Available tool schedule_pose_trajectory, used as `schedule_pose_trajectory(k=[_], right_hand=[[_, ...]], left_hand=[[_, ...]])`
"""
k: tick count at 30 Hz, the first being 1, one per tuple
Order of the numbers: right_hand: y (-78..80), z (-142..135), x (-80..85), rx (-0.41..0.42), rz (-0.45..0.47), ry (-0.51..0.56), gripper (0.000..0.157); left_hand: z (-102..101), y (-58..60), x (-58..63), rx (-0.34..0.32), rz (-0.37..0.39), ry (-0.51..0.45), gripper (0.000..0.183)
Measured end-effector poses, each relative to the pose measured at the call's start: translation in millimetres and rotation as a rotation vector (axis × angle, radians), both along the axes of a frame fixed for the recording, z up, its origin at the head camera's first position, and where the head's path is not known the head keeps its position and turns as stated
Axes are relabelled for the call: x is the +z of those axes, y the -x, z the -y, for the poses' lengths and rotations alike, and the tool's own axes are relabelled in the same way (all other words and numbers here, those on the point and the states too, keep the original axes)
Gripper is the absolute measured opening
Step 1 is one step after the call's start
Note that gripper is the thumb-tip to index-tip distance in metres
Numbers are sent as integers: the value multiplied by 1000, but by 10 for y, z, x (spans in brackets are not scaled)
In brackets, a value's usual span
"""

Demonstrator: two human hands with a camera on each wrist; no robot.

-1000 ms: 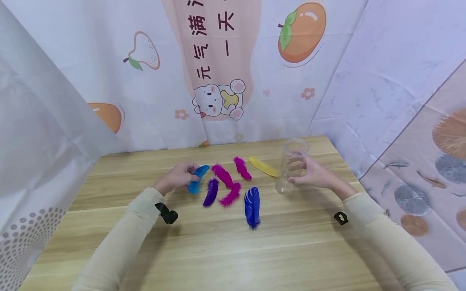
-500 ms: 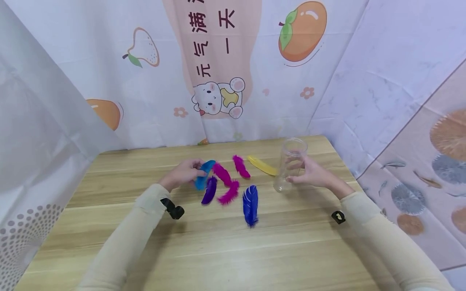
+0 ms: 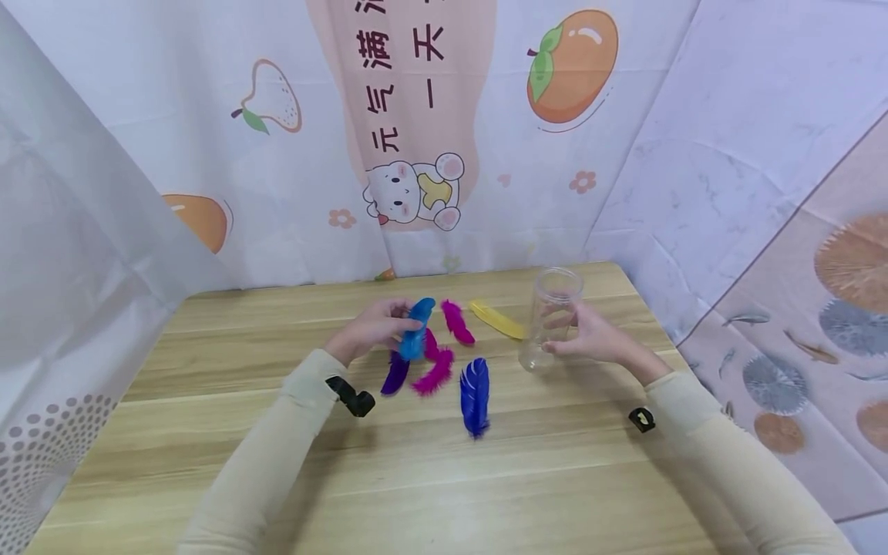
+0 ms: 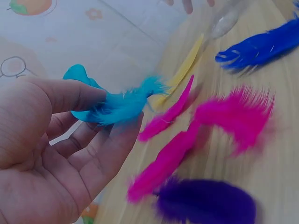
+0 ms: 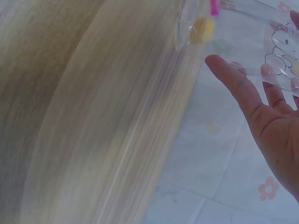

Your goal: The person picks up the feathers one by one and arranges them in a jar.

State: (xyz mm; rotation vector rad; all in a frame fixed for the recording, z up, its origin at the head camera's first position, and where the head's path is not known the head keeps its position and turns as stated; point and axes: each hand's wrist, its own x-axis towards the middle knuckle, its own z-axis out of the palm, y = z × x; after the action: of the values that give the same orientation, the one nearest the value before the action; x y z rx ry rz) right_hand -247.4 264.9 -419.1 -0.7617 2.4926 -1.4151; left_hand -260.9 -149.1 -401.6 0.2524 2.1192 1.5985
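My left hand point(image 3: 375, 327) pinches a light blue feather point(image 3: 418, 327) between thumb and fingers, raised over the other feathers. In the left wrist view the fluffy end of this feather point(image 4: 133, 105) points away from the palm. On the right, a clear jar point(image 3: 538, 324) stands upright on the table without a lid. My right hand point(image 3: 597, 335) grips its side, thumb in front and fingers round the back. Under the left hand lie a purple feather point(image 3: 395, 376) and two magenta feathers, the fluffier magenta feather point(image 3: 435, 374) nearer me.
Another magenta feather point(image 3: 458, 322) lies farther back, and a yellow feather point(image 3: 496, 318) points toward the jar's base. A dark blue feather point(image 3: 475, 397) lies at mid-table. The wooden table point(image 3: 444, 493) ends at a printed curtain point(image 3: 291, 193) behind and at the right.
My left hand has carried the light blue feather to the right, from beside the purple feather to over the magenta ones. The right hand and jar have stayed in place.
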Motion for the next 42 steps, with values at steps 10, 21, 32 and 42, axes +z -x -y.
schedule_pose_trajectory(k=[10, 21, 32, 42], right_hand=[[-1, 24, -14, 17, 15, 36, 93], [12, 6, -3, 16, 28, 47, 91], [12, 2, -9, 19, 26, 42, 90], [1, 3, -23, 16, 28, 40, 90]], left_hand=[[-197, -12, 35, -18, 1, -45, 26], [-426, -3, 196, -61, -10, -101, 27], [-651, -3, 224, -152, -9, -180, 26], [-782, 37, 304, -249, 53, -255, 31]])
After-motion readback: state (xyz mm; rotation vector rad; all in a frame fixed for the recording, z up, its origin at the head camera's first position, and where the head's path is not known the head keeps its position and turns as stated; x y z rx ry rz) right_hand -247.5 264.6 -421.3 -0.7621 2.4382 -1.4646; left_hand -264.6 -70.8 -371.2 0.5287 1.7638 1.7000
